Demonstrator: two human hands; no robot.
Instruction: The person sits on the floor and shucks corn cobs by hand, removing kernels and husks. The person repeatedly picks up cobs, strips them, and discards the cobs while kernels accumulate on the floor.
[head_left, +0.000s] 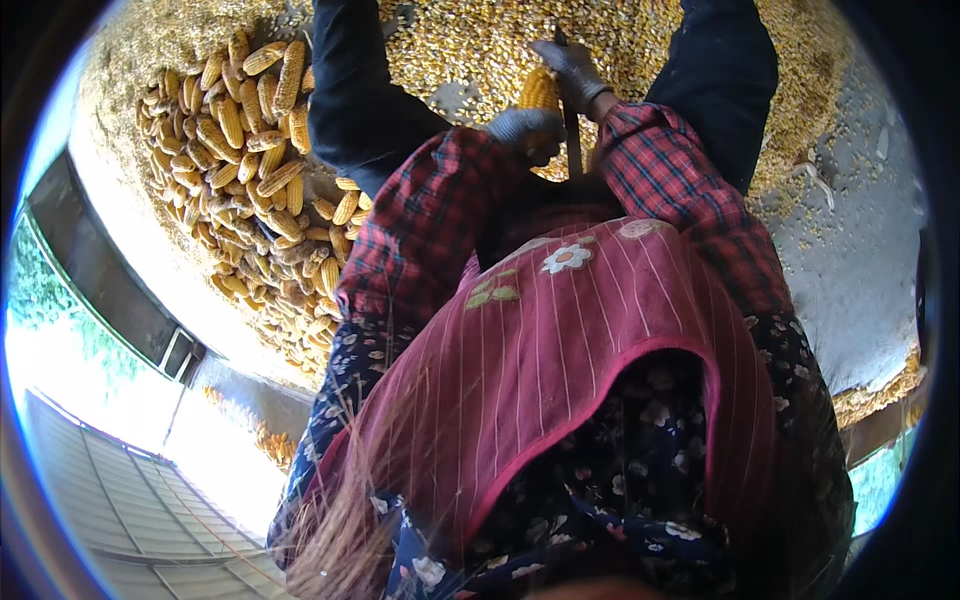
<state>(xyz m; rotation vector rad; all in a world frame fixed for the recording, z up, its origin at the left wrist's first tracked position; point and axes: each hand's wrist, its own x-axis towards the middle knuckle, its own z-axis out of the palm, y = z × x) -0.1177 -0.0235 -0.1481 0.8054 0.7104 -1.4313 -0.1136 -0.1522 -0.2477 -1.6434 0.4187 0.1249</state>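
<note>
My left hand, in a grey glove, is closed around the lower part of an ear of dried corn. The ear's yellow kernels show above the fingers. My right hand, gloved too, is at the ear's upper right side. Beside the ear, a dark narrow bar runs between my hands and past my right palm; its kind is unclear. Whether my right fingers grip the bar or the ear cannot be told. Loose corn kernels cover the floor beyond both hands.
A large heap of corn ears lies left of my left leg. My dark-trousered legs spread on both sides of my hands. Scattered kernels and a pale husk scrap lie on the grey concrete floor at the right.
</note>
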